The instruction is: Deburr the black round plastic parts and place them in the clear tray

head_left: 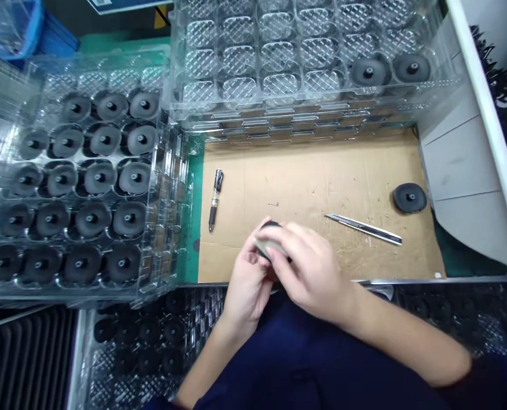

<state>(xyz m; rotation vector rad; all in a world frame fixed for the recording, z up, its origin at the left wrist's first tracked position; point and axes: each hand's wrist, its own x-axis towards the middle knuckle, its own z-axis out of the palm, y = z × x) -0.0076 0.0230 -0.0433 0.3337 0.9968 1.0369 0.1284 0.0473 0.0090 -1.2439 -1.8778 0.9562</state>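
Note:
Both hands meet over the near edge of a cardboard sheet. My left hand and my right hand are closed together on one black round part, which their fingers mostly hide. Another black round part lies alone on the cardboard at the right. A metal blade lies between it and my hands, and a pen lies at the left.
A stack of clear trays at the left holds several black round parts. A clear tray at the back holds two such parts at its right end. More trays with black parts sit below the bench near my lap.

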